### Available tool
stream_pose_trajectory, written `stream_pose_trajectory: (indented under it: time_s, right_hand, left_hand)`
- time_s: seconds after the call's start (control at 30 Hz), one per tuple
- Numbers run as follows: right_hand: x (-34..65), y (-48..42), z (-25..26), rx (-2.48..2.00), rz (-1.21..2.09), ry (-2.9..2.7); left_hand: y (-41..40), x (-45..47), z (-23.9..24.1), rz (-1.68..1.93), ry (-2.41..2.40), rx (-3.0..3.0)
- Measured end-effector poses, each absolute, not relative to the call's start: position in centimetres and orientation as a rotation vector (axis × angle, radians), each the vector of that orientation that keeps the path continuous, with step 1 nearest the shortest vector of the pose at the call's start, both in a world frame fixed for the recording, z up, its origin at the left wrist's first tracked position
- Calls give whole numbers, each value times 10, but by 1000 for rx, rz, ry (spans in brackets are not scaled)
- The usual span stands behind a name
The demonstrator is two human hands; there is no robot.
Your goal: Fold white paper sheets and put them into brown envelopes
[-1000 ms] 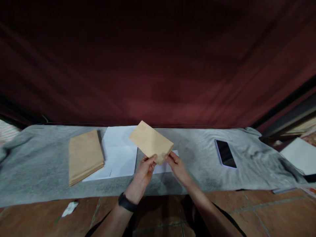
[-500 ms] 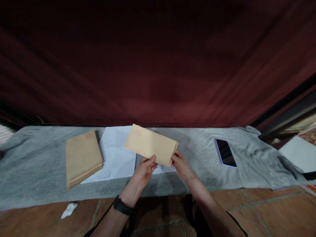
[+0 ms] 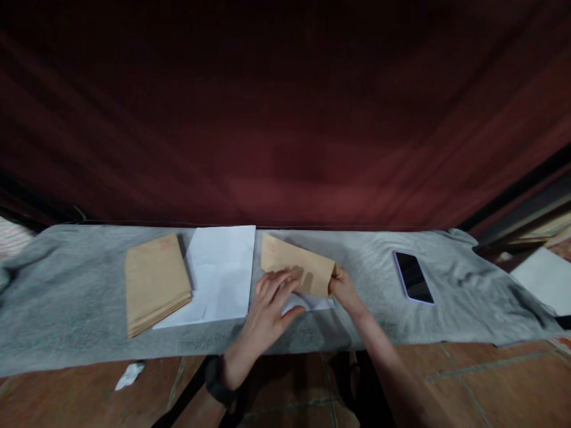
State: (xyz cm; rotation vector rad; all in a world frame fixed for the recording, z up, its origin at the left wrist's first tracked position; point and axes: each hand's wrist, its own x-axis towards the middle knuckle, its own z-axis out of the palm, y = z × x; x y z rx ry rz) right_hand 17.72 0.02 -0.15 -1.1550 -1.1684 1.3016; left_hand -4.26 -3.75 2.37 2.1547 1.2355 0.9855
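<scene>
Big dark red curtain [image 3: 285, 119] fills the whole top half, hanging right behind a long surface covered with a grey cloth [image 3: 66, 297]. In front of that is a strip of reddish-brown tiled floor [image 3: 468, 380] with a little scrap of white paper [image 3: 128, 375] lying on it, left side.

On the cloth, going by size: a white sheet of paper [image 3: 220, 267] left of centre, and overlapping its left edge a neat stack of brown envelopes [image 3: 154, 282]. Just right of the sheet is the single brown envelope [image 3: 307, 264], lying angled and low on the cloth, on top of a smaller white folded paper [image 3: 312, 303] that pokes out under its near edge. Well off to the right there's a phone [image 3: 413, 276], screen dark, face up.

Left hand [image 3: 272, 300] is open, fingers spread, laid over the envelope's near left part and the white paper under it, a black watch on the wrist. Right hand [image 3: 341, 285] is pinching the envelope's right end.
</scene>
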Motion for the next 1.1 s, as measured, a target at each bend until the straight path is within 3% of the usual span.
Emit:
stream_pose_trajectory:
  time_s: [0.2, 0.47, 1.1]
  right_hand:
    - [180, -11, 5, -1129, 1467, -1267]
    - [187, -13, 11, -1089, 1585, -1389]
    - [209, -16, 3, -1243, 1508, -1334]
  left_hand:
    - [-28, -53, 35, 701, 1389, 2813]
    - [-30, -59, 38, 559, 1313, 2846]
    - [-23, -32, 31, 457, 1356, 2858]
